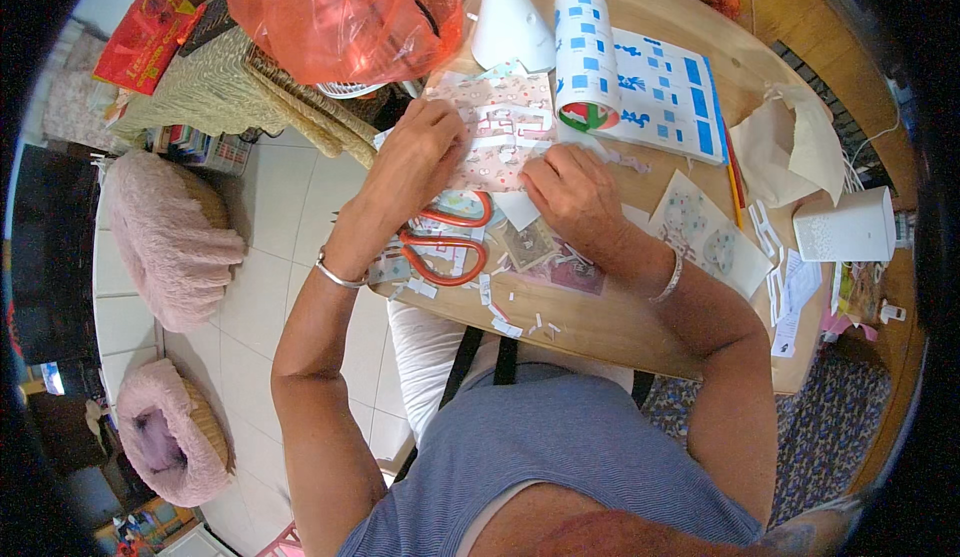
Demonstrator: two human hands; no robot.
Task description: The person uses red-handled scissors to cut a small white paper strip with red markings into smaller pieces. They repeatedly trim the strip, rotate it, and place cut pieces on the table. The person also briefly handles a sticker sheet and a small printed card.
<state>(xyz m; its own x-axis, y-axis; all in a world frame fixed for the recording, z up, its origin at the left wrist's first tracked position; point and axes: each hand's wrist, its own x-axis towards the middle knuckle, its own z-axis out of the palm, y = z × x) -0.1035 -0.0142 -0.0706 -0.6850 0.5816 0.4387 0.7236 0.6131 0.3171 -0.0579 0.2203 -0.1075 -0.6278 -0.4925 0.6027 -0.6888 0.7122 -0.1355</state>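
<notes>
A pink patterned sheet of paper (491, 163) lies near the table's left edge. White paper cut-outs with pink lines (517, 123) rest on it. My left hand (426, 137) curls over the sheet's left edge, its fingertips partly hidden. At the lower right corner, my right hand (571, 182) holds the sheet with bent fingers. Orange-handled scissors (442, 258) lie just below, blades mostly hidden under my left forearm. Small paper scraps (506, 327) and old-looking printed notes (529, 244) are scattered near the front edge of the table.
A rolled printed sheet (585, 54) sits on a blue-edged calendar-like pad (667, 96). A white cone-shaped stand (511, 21) and a red plastic bag (345, 17) stand behind. To the right are a patterned paper sheet (709, 234), a crumpled paper bag (787, 148) and a white box-shaped device (846, 225).
</notes>
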